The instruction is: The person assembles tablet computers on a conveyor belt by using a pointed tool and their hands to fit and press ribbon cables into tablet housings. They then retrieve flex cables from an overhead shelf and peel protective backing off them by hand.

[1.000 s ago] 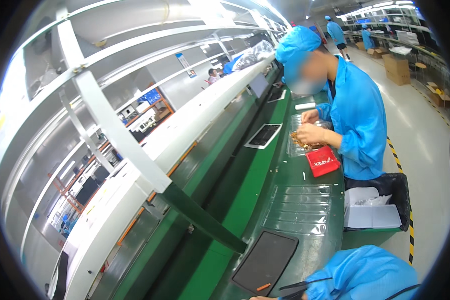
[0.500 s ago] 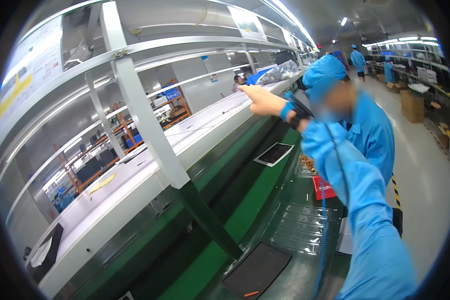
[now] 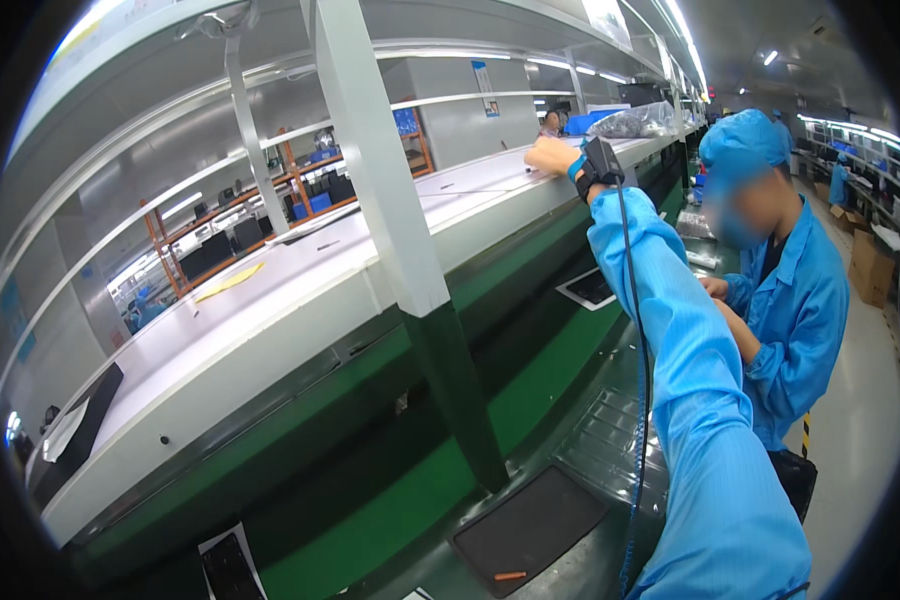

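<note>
My right arm, in a blue sleeve, stretches out over the green bench to the white upper shelf (image 3: pixel 300 265). My right hand (image 3: pixel 553 156) is at the shelf's surface with its fingers curled down. A small thing shows at its fingertips, too small to name. A black wrist device (image 3: pixel 600 165) with a cable sits on my wrist, and a coiled blue cord (image 3: pixel 638 470) hangs beneath the arm. Close to the hand lies a clear plastic bag (image 3: pixel 635 122) of dark contents. My left hand is out of view.
A grey upright post (image 3: pixel 375 150) stands left of my arm. Below lies a dark mat (image 3: pixel 530 530) with an orange stick (image 3: pixel 510 576) on it. A co-worker in blue (image 3: pixel 795 290) stands close on the right. A yellow piece (image 3: pixel 228 283) lies on the shelf.
My view has shifted. My right hand, earlier raised with a finger stretched forward, is now at the shelf's surface with its fingers curled. The co-worker's hands have come into view.
</note>
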`<state>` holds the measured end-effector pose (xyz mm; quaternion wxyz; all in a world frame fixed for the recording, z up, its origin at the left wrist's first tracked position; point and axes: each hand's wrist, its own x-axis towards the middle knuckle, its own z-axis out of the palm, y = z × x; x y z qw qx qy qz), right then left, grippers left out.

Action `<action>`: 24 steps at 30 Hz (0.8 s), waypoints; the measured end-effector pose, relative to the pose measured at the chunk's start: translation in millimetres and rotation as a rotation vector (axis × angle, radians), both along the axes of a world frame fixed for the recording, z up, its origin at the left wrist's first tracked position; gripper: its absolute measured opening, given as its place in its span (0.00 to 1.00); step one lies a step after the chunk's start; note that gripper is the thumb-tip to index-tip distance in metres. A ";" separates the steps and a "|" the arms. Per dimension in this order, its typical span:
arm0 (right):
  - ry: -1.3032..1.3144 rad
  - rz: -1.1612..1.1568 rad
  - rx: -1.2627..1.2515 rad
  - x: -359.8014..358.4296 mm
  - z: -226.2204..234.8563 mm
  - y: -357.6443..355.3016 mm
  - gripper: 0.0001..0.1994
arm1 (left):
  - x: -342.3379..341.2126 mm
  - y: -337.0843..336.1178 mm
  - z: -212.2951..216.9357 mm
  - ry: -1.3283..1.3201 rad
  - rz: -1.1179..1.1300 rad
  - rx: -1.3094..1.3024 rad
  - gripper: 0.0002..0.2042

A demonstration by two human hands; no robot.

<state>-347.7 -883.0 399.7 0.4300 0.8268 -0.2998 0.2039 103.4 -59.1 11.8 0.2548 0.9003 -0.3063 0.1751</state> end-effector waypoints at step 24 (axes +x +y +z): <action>-0.632 0.155 0.443 0.8 10.6 45.2 0.10 | 0.9 2.9 0.5 0.050 -0.005 -0.058 0.12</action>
